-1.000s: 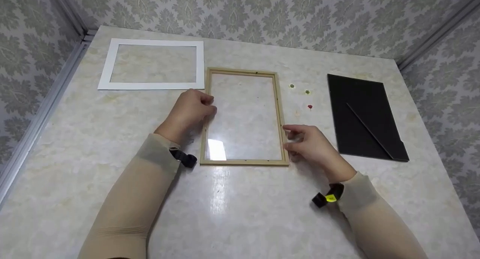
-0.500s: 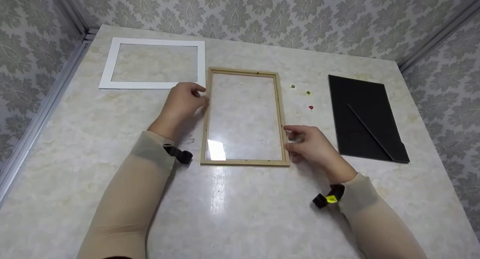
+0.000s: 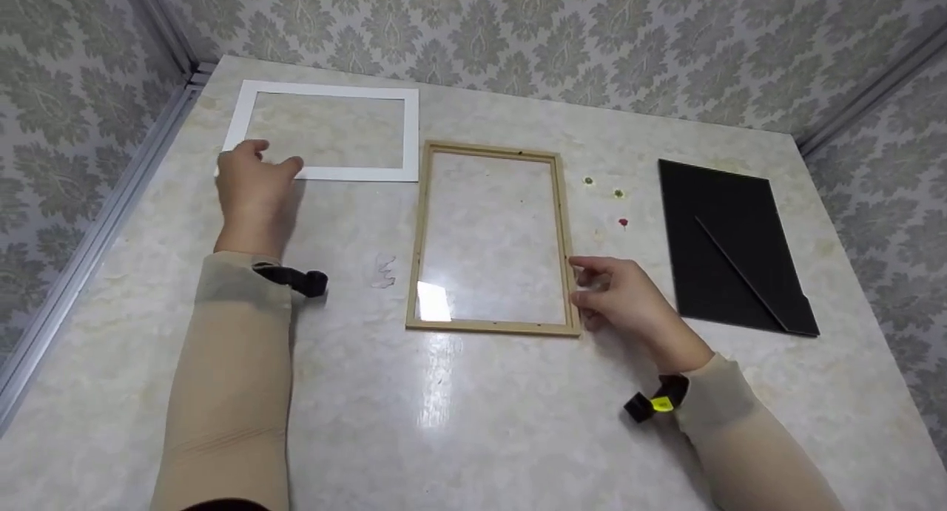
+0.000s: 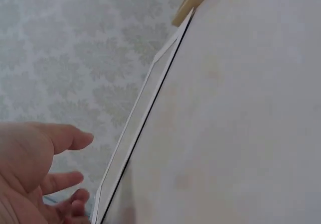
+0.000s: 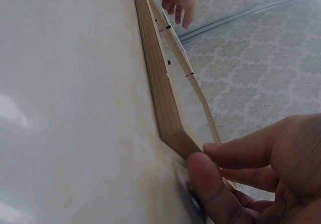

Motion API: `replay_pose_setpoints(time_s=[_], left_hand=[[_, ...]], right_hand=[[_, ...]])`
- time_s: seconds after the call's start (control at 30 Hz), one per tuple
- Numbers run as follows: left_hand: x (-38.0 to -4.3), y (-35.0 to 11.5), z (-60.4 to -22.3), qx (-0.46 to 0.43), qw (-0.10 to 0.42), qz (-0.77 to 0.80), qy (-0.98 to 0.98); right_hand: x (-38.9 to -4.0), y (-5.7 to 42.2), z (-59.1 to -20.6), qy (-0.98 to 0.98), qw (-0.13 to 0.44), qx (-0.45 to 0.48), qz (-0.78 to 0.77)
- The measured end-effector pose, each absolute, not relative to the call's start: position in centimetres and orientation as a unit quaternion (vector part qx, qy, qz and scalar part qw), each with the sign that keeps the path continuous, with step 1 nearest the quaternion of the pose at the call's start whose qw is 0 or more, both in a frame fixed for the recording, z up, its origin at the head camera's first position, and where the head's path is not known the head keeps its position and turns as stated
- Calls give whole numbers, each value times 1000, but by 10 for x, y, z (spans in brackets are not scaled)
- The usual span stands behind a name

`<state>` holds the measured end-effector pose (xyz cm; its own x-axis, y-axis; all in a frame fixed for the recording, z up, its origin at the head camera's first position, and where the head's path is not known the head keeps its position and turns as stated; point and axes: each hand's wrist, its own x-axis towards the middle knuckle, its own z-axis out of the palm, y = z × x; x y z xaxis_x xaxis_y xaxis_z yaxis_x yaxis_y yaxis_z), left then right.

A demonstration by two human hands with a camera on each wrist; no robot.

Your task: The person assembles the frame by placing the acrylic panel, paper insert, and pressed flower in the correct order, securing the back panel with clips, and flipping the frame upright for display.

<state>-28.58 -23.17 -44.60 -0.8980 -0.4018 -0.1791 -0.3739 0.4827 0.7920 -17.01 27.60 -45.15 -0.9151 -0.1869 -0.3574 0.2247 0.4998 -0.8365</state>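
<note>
A light wooden picture frame (image 3: 422, 237) with a clear pane lies in the middle of the table. My right hand (image 3: 621, 304) stays at the frame's right rail, thumb and index fingertips resting against its outer side. In the right wrist view those fingers (image 5: 205, 176) meet the rail just beyond the near corner. Over the near left corner of a white mat board (image 3: 359, 174) is my left hand (image 3: 255, 185), its thumb and fingers spread apart. The left wrist view has that hand (image 4: 45, 174) beside the mat's edge, holding nothing.
A black backing board (image 3: 732, 245) lies at the right with a strut folded on it. Two small green-centred flowers (image 3: 588, 180) and a red one (image 3: 623, 222) lie between board and frame. A faint clear piece (image 3: 385, 271) is left of the frame. Patterned walls (image 3: 481, 30) border the table.
My left hand has left the frame's left rail and moved left to the white mat board. The right hand has stayed at the right rail. The head view has shifted slightly.
</note>
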Motion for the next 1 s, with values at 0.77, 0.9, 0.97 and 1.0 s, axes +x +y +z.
replay_pose_setpoints(time_s=[0.77, 0.9, 0.97, 1.0], left_hand=[[-280, -275, -455, 329, 10, -390, -860], [-282, -275, -453, 328, 45, -482, -811], [-283, -273, -453, 314, 78, -548, -772], [-284, -273, -453, 302, 92, -594, -740]], right_hand=[[-170, 278, -452, 842, 206, 7, -498], [-170, 278, -453, 847, 201, 4, -492], [-170, 278, -453, 848, 201, 3, -491], [-170, 278, -453, 848, 202, 3, -490]])
